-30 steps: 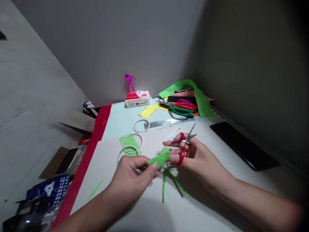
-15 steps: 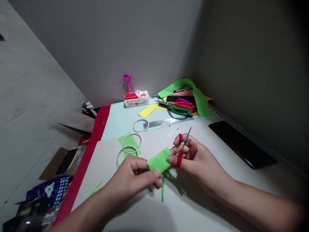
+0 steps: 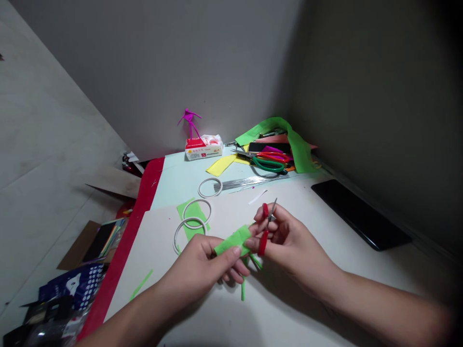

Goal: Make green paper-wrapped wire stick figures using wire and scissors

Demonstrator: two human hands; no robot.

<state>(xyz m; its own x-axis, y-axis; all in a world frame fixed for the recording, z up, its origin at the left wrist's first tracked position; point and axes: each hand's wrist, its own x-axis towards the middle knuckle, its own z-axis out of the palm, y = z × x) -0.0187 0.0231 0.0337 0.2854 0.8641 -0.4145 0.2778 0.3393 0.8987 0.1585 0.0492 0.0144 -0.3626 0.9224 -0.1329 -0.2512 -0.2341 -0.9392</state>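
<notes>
While the left hand [image 3: 204,262] pinches green paper [image 3: 231,241], the right hand [image 3: 289,238], holding red-handled scissors [image 3: 263,243] and seemingly gripping the two-o'clock end, should keep it flat.

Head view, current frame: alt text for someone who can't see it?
Left hand and right hand hold a green strip above a pale table, with red-handled scissors also in the right hand. Beyond lie three white rings; at the back, a magenta figure stands on a red-and-white pack.
</notes>
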